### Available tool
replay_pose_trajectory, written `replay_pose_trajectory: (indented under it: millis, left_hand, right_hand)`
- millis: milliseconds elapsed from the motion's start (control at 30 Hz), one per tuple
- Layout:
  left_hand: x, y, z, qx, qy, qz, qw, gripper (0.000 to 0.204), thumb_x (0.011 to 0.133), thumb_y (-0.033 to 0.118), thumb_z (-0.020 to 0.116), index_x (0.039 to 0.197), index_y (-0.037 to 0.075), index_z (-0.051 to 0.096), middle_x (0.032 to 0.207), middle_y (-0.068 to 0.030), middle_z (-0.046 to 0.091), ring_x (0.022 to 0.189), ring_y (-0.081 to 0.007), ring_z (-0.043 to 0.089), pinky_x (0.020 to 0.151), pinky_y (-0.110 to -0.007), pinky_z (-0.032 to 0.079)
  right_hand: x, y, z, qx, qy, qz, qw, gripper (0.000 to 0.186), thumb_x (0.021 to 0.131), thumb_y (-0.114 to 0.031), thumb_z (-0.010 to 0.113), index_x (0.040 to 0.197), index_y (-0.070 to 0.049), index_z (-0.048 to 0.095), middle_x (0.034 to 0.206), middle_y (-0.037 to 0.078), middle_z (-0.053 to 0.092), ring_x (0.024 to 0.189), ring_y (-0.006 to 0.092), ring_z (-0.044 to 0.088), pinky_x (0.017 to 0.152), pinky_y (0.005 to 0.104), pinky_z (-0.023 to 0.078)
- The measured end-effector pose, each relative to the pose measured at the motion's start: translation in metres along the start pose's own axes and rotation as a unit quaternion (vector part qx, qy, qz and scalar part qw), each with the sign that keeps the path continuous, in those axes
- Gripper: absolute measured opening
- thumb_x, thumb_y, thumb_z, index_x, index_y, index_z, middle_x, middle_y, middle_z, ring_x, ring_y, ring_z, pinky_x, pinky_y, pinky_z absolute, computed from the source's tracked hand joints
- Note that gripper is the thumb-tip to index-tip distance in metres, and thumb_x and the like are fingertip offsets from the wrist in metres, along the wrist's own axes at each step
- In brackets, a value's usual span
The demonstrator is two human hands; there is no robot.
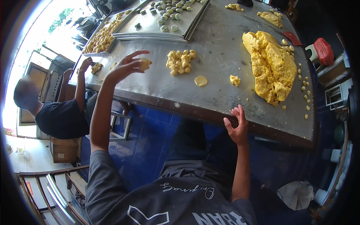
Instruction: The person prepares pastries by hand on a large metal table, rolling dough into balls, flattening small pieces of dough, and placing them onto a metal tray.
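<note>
My left hand [126,69] is raised over the table's left part, its thumb and fingers curved around a pale dough ball [144,64]. At the table's front edge, my right hand [238,126] is open with the thumb apart from the fingers and nothing in it. To the right of the left hand sits a cluster of small yellow dough balls [180,62]. A flattened dough disc [201,81] lies between the hands, and a small crumbly dough lump [235,80] rests beyond my right hand. The large yellow dough mass [272,67] fills the right side.
Metal trays [150,36] with green and pale pieces stand at the far left of the metal table [221,45]. Another person [62,108] sits at the left edge, hands near a small pile [96,68]. A red scraper [292,38] and small dough bits lie at the right.
</note>
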State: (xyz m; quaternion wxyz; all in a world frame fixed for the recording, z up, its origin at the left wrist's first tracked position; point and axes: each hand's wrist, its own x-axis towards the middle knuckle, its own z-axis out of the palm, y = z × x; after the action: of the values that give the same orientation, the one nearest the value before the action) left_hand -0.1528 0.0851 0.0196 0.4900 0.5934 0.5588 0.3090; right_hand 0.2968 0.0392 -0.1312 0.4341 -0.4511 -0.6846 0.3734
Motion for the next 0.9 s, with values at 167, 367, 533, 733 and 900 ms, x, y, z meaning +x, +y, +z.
replay_pose_trajectory:
  millis: [167, 367, 533, 733, 900]
  left_hand:
    - [-0.007, -0.042, -0.023, 0.084, 0.003, -0.015, 0.996, 0.045, 0.093, 0.025, 0.050, 0.136, 0.014, 0.040, 0.131, -0.0121, 0.050, 0.117, -0.0246, 0.052, 0.099, -0.036, 0.042]
    - [-0.011, -0.075, -0.023, 0.318, 0.097, -0.034, 0.942, 0.054, 0.084, 0.025, 0.067, 0.132, 0.015, 0.046, 0.135, -0.0069, 0.046, 0.123, -0.0237, 0.044, 0.097, -0.039, 0.043]
    - [-0.004, -0.038, 0.041, 0.385, 0.037, 0.039, 0.921, 0.062, 0.077, 0.027, 0.073, 0.131, 0.015, 0.047, 0.132, -0.0111, 0.048, 0.118, -0.0267, 0.049, 0.095, -0.040, 0.046]
    - [0.003, -0.054, 0.052, 0.407, 0.005, 0.060, 0.912, 0.031, 0.076, 0.010, 0.066, 0.107, 0.007, 0.062, 0.109, -0.0120, 0.060, 0.105, -0.0327, 0.055, 0.092, -0.042, 0.043]
    - [-0.001, -0.046, 0.036, 0.370, 0.041, 0.050, 0.927, 0.028, 0.081, 0.018, 0.064, 0.108, 0.010, 0.063, 0.108, -0.0091, 0.061, 0.095, -0.0246, 0.060, 0.082, -0.034, 0.050]
  right_hand:
    - [-0.001, -0.005, 0.002, -0.003, -0.004, -0.006, 1.000, 0.067, 0.078, -0.015, 0.071, 0.133, 0.003, 0.036, 0.113, 0.025, 0.058, 0.108, 0.0313, 0.058, 0.094, 0.0386, 0.044]
    - [0.000, -0.006, 0.003, -0.012, -0.010, -0.014, 1.000, 0.066, 0.078, -0.014, 0.071, 0.132, 0.003, 0.037, 0.112, 0.025, 0.058, 0.107, 0.0315, 0.058, 0.094, 0.0384, 0.044]
    - [0.001, -0.004, 0.000, -0.023, -0.009, -0.011, 1.000, 0.064, 0.078, -0.014, 0.070, 0.131, 0.003, 0.038, 0.113, 0.026, 0.058, 0.107, 0.0317, 0.058, 0.093, 0.0383, 0.044]
    - [0.000, -0.002, 0.003, -0.028, -0.011, -0.023, 0.999, 0.062, 0.079, -0.015, 0.069, 0.130, 0.003, 0.039, 0.113, 0.026, 0.058, 0.107, 0.0320, 0.058, 0.093, 0.0382, 0.044]
    - [0.000, -0.006, 0.004, -0.034, -0.015, -0.023, 0.999, 0.060, 0.079, -0.016, 0.069, 0.128, 0.003, 0.041, 0.111, 0.026, 0.059, 0.105, 0.0327, 0.059, 0.092, 0.0390, 0.045]
